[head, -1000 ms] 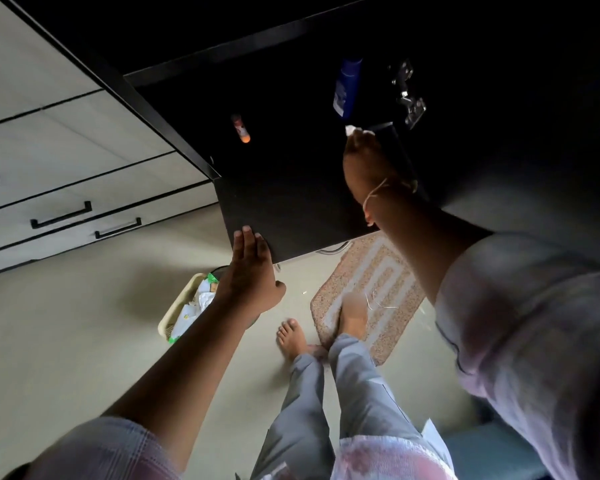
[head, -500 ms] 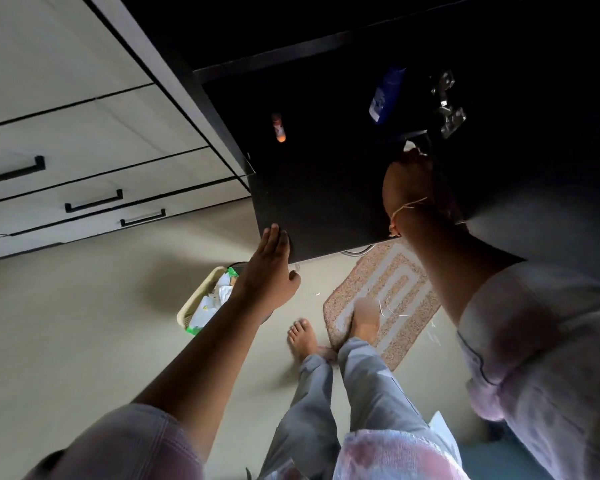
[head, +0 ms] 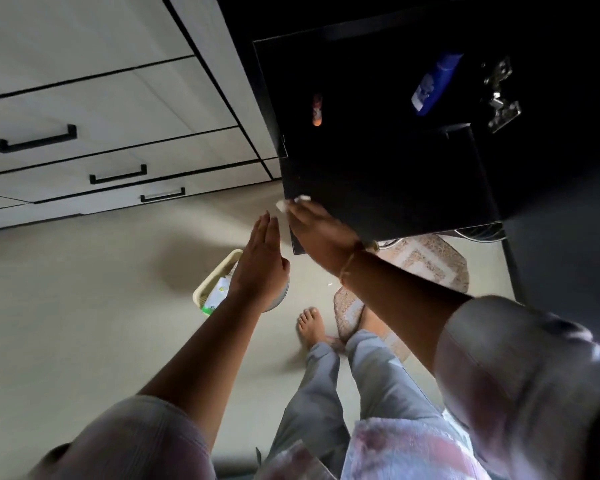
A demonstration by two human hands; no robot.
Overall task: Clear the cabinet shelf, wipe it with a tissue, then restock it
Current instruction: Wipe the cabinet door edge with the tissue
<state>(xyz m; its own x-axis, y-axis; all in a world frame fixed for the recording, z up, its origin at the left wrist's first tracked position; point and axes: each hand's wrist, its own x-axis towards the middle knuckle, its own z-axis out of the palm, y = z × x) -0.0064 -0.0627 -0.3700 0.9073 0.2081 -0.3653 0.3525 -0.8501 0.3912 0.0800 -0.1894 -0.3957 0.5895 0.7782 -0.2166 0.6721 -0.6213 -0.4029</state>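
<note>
Small tube (head: 317, 110) left of bottle (head: 433, 85) on shelf (head: 388, 174); basket (head: 212, 284) on floor (head: 84, 306) below, left of mat (head: 426, 261).

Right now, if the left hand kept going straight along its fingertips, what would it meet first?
Probably the white tissue under the right hand at the front corner of the dark cabinet shelf. The left hand is flat and open; depth is unclear.

The shelf (head: 388, 188) is a dark board with a matt, smooth face, its wood or laminate hard to tell in the shade. A white tissue (head: 293, 202) — soft crumpled paper — shows at its front left corner. The hinge (head: 501, 98) is shiny metal; the blue bottle (head: 435, 83) looks like glossy plastic. The drawer fronts (head: 101, 112) are pale and matt with black handles. The floor (head: 84, 306) is smooth — the mat (head: 426, 261) is rough woven cloth.
</note>
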